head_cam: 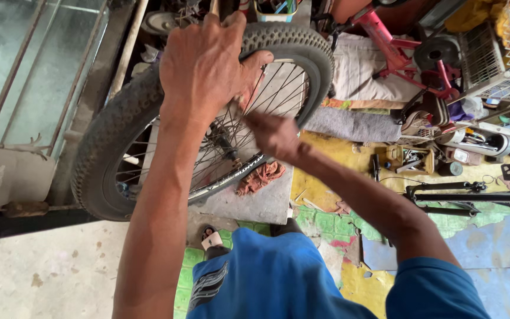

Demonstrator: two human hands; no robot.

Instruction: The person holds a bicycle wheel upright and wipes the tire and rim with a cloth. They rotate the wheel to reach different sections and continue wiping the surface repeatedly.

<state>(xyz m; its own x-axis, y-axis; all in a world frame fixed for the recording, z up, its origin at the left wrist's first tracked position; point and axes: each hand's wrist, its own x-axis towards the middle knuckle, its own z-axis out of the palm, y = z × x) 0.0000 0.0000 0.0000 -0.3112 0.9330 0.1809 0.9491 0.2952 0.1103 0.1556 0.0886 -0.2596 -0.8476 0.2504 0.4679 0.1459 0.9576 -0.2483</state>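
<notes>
Wheel: we hold the bicycle wheel [208, 118] upright, its knobby tyre [110, 133] under our fingers.
Left hand [205, 62]: clenched over tyre and rim.
Right hand [274, 134]: pinched among spokes [278, 88]; grasped item unclear.
Advice: we keep the left grip firm.

Single head-worn view, looking steeply down
Close over the person's arms and a bicycle wheel [208, 112], facing the cluttered workshop floor [503, 248] beyond

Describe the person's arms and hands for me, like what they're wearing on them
Both arms are bare from hand to upper arm: no gloves, watch or rings show on the left hand or the right hand. A short blue sleeve covers the right upper arm. The left arm shows no sleeve in view. The forearms look lean and sinewy.
</notes>
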